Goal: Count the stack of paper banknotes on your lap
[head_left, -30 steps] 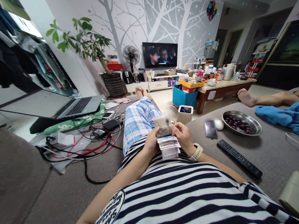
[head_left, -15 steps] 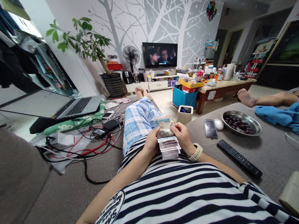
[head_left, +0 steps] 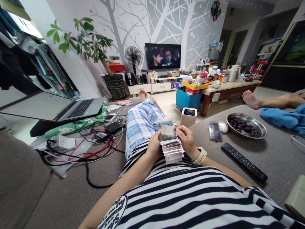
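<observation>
Over my lap, my left hand [head_left: 154, 145] is closed around the left side of a stack of banknotes [head_left: 168, 132]. The stack's upper end shows bluish notes, and a greyish-brown note lies on top. From its lower end a fan of pale note ends [head_left: 172, 151] hangs toward my striped shirt. My right hand [head_left: 186, 140], with a pale watch [head_left: 201, 156] on its wrist, pinches the right edge of the top note between thumb and fingers. The fingers behind the stack are hidden.
A laptop [head_left: 78, 108] and tangled cables [head_left: 88, 146] lie to my left. On the right are a remote control [head_left: 244, 161], a metal bowl [head_left: 262, 130] of dark round fruit and a white mouse [head_left: 223, 128]. Another person's bare foot [head_left: 251, 100] rests beyond the bowl.
The top note's right edge has shifted slightly with my right fingers, and its surface shows a different angle. My left hand stays about where it was.
</observation>
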Tool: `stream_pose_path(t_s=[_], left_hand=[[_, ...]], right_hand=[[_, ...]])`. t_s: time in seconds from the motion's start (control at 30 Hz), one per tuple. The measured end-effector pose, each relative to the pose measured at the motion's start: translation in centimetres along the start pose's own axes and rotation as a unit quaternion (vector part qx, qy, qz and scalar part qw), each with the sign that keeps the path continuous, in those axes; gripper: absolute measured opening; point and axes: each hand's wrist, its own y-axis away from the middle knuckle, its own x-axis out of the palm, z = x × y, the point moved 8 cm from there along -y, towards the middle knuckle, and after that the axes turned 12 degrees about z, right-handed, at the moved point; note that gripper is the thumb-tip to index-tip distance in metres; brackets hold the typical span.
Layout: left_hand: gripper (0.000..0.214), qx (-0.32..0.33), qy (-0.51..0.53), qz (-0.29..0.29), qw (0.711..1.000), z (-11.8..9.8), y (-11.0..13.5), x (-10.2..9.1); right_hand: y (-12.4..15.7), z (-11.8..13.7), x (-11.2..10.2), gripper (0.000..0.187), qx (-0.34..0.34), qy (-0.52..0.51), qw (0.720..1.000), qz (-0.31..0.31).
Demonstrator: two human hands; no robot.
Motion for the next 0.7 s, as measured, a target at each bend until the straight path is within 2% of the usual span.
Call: stream_pose_path(t_s=[0.37, 0.7], left_hand=[[0.029, -0.01, -0.01, -0.013, 1.0, -0.24, 0.45, 0.23], [0.021, -0.016, -0.008, -0.017, 1.0, -0.41, 0.63, 0.37]], right_hand=[[0.02, 0.09, 0.06, 0.031, 0.004, 0.003, 1.0, 0.001], [0.06, -0.11, 0.08, 0.032, 0.008, 0.002, 1.0, 0.001]])
